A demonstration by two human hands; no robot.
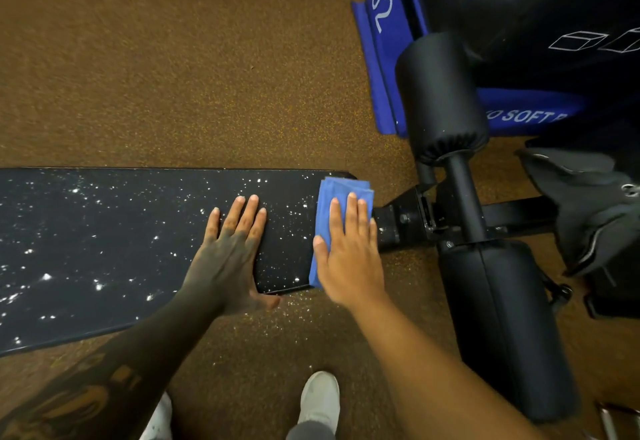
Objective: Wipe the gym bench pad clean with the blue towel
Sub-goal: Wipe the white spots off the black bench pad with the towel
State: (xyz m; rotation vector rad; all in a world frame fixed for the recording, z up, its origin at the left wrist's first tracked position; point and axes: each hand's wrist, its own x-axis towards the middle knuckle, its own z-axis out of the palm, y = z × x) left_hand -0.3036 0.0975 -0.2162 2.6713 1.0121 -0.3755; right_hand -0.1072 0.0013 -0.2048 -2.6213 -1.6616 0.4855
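Observation:
The black gym bench pad (pixel 104 249) runs from the left edge to the middle of the view, dotted with bright wet specks. A folded blue towel (pixel 327 200) lies on the pad's right end. My right hand (pixel 346 249) presses flat on top of the towel, fingers spread forward, covering most of it. My left hand (pixel 232 249) rests flat on the bare pad just left of the towel, fingers apart, thumb hanging over the near edge, holding nothing.
Black foam leg rollers (pixel 440 93) and the bench frame (pixel 408 221) stand right of the pad. A blue and black soft box (pixel 384 41) lies behind. A dark bag (pixel 588 204) sits at the far right. Brown speckled floor (pixel 173 58) surrounds the bench; my white shoes (pixel 320 401) are below.

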